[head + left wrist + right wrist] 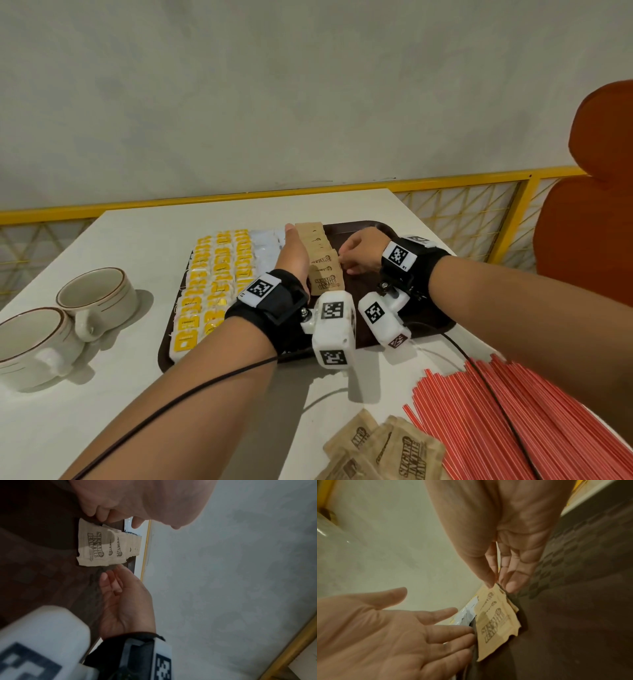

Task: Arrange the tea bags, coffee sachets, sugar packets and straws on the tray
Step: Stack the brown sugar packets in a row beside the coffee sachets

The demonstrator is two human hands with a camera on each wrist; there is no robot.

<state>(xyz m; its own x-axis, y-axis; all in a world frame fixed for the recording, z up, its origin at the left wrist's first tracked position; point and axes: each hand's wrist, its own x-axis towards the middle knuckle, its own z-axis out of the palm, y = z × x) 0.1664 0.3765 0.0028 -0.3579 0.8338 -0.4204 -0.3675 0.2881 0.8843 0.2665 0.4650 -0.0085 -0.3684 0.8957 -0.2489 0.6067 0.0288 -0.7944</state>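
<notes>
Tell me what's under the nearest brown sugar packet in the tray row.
The nearest sugar packet lies on the dark tray, its far edge overlapping the next packet in the row. Whatever is beneath its middle is covered. Left hand flat alongside; right hand at the row's edge.

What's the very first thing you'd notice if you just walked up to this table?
Probably the red straws piled at the table's near right corner, off the tray. Next, the yellow tea bags in rows on the tray's left side. In the middle, the left hand and right hand flank a row of brown sugar packets.
</notes>
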